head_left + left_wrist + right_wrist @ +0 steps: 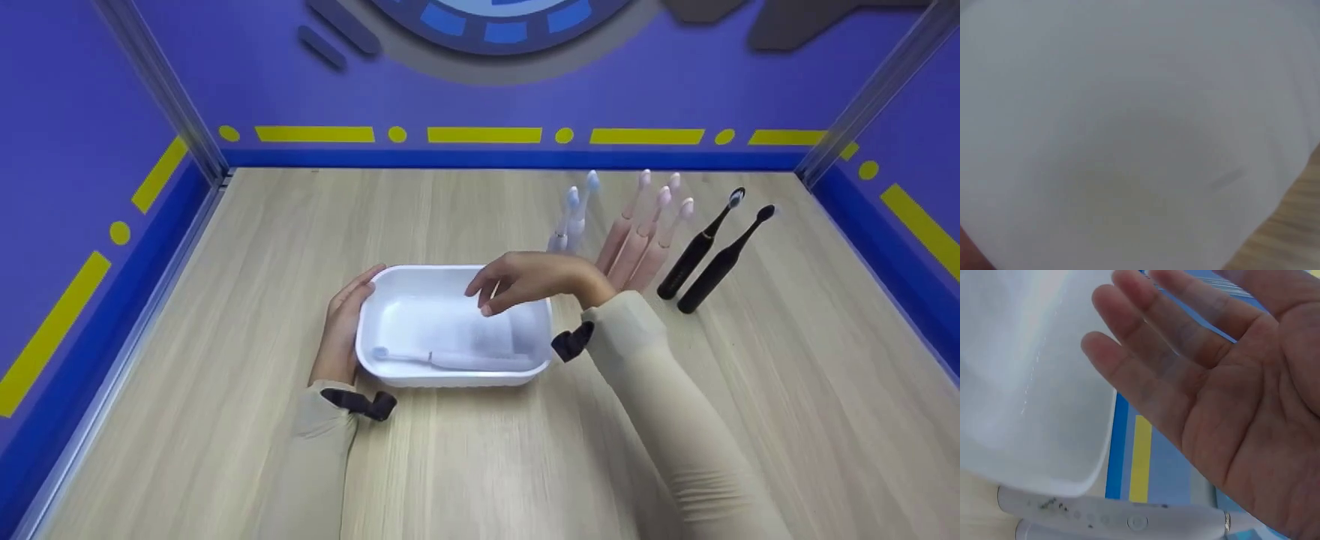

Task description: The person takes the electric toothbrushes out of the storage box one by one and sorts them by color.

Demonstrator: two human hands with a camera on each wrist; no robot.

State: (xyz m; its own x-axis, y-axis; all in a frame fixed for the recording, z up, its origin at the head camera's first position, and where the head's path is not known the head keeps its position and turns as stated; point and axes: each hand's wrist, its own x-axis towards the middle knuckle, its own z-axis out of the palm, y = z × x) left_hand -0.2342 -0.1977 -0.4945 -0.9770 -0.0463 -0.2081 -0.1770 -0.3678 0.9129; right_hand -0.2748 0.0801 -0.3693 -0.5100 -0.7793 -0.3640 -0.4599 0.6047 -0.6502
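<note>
A white plastic basin sits on the table, one white electric toothbrush lying along its near side. My left hand holds the basin's left end, fingers along the outside wall; the basin's wall fills the left wrist view. Over the right part of the basin hovers my right hand, fingers loosely bent and holding nothing. In the right wrist view its palm faces the camera with the fingers extended. Beyond that hand stand two white toothbrushes, partly hidden behind it.
Several pink electric toothbrushes stand upright right of the white ones, and two black toothbrushes stand farther right. Blue panels with yellow marks wall the wooden table at the back and sides.
</note>
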